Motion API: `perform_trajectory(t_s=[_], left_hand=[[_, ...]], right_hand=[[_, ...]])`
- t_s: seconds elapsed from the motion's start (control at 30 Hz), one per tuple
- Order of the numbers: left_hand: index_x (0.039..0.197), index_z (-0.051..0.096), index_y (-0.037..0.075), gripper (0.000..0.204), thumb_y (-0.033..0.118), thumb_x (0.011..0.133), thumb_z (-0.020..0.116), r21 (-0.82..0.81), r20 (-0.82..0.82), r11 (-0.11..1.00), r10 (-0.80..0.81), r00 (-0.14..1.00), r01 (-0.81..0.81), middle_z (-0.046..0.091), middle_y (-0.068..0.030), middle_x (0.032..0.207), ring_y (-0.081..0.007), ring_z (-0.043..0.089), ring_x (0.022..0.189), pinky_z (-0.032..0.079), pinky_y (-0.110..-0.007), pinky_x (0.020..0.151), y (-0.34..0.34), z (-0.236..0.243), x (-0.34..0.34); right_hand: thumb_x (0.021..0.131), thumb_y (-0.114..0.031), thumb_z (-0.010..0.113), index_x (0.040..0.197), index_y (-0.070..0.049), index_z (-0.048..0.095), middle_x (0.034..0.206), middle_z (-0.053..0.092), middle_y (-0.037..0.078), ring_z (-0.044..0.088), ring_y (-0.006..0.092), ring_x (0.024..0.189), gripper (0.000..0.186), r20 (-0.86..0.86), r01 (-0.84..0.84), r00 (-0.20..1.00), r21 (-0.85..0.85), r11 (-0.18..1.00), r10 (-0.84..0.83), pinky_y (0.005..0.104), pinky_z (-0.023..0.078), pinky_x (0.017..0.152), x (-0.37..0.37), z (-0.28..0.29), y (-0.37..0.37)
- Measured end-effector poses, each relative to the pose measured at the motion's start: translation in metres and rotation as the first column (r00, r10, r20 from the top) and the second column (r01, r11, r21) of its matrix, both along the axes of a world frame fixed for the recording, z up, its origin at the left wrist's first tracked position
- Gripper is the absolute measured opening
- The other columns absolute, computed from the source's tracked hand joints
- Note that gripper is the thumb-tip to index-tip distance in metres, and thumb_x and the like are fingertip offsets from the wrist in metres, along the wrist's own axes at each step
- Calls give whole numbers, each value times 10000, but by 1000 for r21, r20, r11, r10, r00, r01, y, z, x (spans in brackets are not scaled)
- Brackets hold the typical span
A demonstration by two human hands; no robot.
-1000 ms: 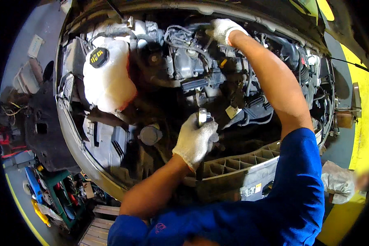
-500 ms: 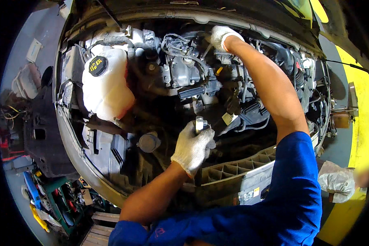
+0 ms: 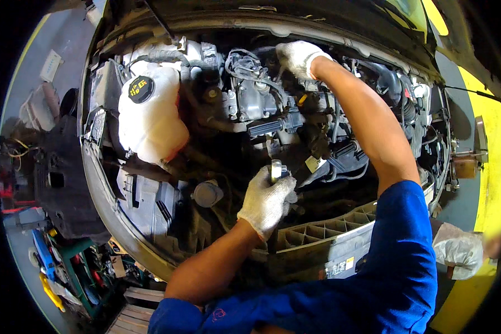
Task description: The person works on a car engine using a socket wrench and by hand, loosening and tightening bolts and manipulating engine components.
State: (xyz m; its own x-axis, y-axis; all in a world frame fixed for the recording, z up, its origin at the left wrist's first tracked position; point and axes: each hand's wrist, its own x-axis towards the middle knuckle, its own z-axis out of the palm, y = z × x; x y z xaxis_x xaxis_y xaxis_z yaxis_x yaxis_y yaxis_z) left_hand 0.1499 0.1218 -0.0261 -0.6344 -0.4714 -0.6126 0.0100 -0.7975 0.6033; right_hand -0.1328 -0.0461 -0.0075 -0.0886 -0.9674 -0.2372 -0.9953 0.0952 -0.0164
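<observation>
Gloves (image 3: pixel 256 217) of off-white knitted fabric are covering both my hands. My left hand (image 3: pixel 268 196) is gripping a silver metal tool with a rounded head (image 3: pixel 275 170); the head is sticking out past my thumb toward the far side, and my fist is hiding the rest. That tool is sitting over the near middle of the open engine bay (image 3: pixel 234 153). My right hand (image 3: pixel 296 58) is reaching to the far side, right of a bundle of thin grey hoses (image 3: pixel 245 64); its fingers are curling out of sight, so I cannot tell whether they are holding anything. Between my hands, a black ribbed plastic part (image 3: pixel 266 128) is lying crosswise, with a small yellow piece (image 3: pixel 301 99) showing just beyond its right end. On the left, a translucent white plastic reservoir (image 3: pixel 153 125) is standing under its round black cap (image 3: pixel 141 89). Nearer, a round grey part (image 3: pixel 208 194) is sitting left of my left hand. At near left, outside the bay, a green tool box (image 3: pixel 71 249) is standing.
</observation>
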Motion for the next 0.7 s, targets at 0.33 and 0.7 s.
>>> perform_trajectory(t_s=[0.33,0.7], left_hand=[[1019,580,70,152,120,900,660,-7,17,1000,3,1000,-3,600,-54,707,-112,501,525,366,-244,442,0,0,0],[1013,580,70,145,121,899,652,-1,26,1000,-18,1000,18,589,-53,715,-112,504,536,363,-237,443,1,1,-3]], right_hand=[[907,-283,558,1091,-50,709,1183,662,197,625,368,1120,333,-63,233,971,14,972,-232,428,504,928,-8,-6,-4],[887,-234,587,1147,-60,684,1213,656,179,630,370,1107,328,-66,253,966,30,967,-250,418,504,922,-33,-20,-15]])
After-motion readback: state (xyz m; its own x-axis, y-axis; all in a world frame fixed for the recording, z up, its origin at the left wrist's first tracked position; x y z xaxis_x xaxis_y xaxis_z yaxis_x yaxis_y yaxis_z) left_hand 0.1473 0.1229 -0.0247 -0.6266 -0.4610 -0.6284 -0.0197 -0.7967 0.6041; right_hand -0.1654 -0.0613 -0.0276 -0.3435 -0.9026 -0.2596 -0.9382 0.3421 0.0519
